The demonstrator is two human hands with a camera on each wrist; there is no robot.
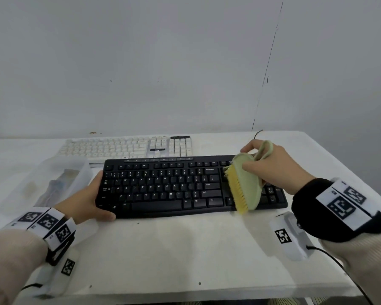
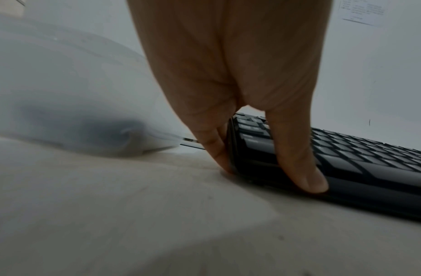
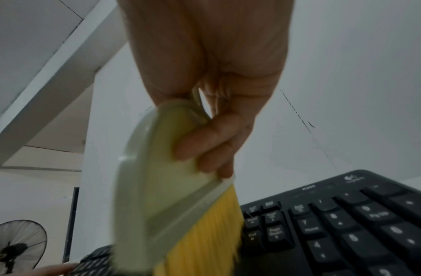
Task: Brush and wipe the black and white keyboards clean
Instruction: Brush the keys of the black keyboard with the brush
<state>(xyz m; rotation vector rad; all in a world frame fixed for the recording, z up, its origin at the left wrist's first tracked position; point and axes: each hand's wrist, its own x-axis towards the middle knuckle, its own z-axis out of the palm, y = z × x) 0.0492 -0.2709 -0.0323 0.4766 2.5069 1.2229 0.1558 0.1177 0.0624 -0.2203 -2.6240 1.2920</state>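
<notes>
The black keyboard lies across the middle of the white table. My left hand grips its left end, thumb on the front edge and fingers against the side. My right hand holds a pale green brush with yellow bristles by its handle. The bristles rest on the keys between the main block and the number pad. The white keyboard sits behind the black one, by the wall.
A clear plastic box with some items inside stands to the left of the black keyboard. A thin black cable lies at the back right. A fan shows low in the right wrist view.
</notes>
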